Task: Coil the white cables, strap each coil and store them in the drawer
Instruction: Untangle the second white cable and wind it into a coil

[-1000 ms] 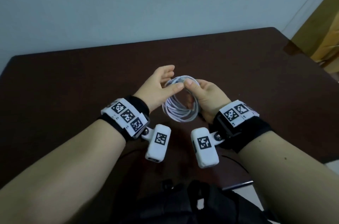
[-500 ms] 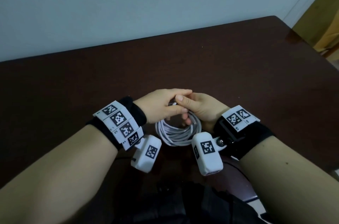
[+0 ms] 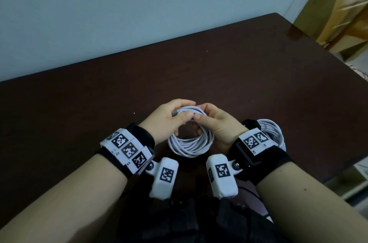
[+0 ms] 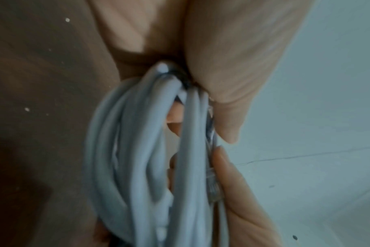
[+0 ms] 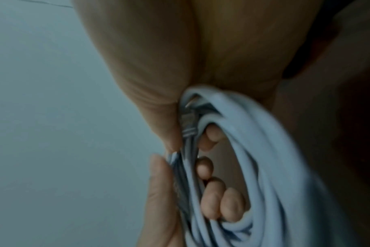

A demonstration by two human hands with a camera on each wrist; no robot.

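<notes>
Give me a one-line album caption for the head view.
Both hands, left hand and right hand, grip a white cable coil above a dark table.

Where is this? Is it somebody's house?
Probably a room at home or a small office: a dark wooden table against a plain wall, and pale wooden furniture in the corner.

Both forearms reach forward, bare, wrists close together over the table edge. Left hand (image 3: 168,118) and right hand (image 3: 214,123) face each other, thumb tips nearly touching on top. Each pinches the far side of the round coil of white cable (image 3: 191,143), thumb over, fingers curled through underneath.
</notes>
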